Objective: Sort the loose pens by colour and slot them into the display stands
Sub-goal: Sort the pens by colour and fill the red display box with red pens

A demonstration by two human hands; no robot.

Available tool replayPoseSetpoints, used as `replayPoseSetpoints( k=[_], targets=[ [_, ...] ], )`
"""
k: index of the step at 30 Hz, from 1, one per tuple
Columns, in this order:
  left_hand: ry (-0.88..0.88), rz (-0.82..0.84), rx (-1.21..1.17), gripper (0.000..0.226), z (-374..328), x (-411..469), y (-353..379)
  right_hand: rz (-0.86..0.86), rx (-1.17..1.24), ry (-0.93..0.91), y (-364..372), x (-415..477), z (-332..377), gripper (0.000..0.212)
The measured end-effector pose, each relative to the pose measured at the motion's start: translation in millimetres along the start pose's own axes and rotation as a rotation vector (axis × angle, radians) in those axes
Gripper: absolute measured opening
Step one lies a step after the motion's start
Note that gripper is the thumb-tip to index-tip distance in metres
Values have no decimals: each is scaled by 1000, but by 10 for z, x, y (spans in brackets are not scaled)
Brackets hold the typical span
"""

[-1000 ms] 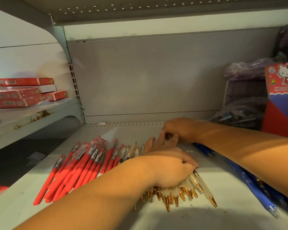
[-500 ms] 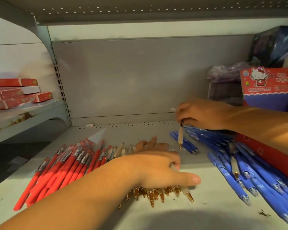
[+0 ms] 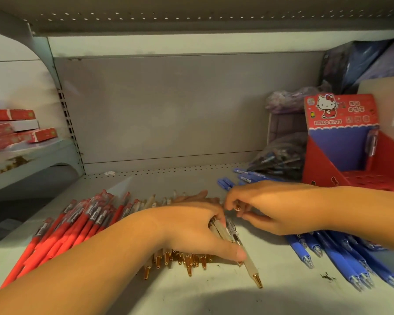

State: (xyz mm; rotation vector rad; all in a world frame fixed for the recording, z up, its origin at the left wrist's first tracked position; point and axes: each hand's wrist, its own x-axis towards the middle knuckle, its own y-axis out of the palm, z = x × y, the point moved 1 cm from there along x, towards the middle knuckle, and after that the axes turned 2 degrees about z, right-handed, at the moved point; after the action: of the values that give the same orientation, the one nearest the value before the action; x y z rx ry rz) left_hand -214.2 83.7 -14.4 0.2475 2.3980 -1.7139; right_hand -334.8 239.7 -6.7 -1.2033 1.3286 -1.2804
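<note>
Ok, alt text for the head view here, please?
A left hand rests on a row of cream pens on a shelf while the right hand pinches the end of one pen. Red pens lie to the left, blue pens to the right by a red stand.

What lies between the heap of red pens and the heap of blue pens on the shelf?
In the head view, a row of cream pens with gold tips, lying under the left hand.
</note>
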Motion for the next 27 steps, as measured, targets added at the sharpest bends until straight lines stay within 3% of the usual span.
replayPoseSetpoints(
  k=[5,8,10,14,19,27],
  targets=[
    [-25,-41,6,75,28,21,33,-41,79,-79,12,-102,30,32],
    [-22,-23,-94,88,33,21,42,65,146,-69,35,-146,63,46],
    [7,-9,-41,95,21,16,45,141,223,-53,4,-223,73,53],
    [88,2,29,78,-14,22,41,143,231,-9,31,-365,196,70],
    [129,-28,73,72,-8,32,36,-58,152,35,229,-332,366,47],
    [209,-46,-9,51,-13,48,59,-39,119,-5,152,-26,221,36]
  ],
)
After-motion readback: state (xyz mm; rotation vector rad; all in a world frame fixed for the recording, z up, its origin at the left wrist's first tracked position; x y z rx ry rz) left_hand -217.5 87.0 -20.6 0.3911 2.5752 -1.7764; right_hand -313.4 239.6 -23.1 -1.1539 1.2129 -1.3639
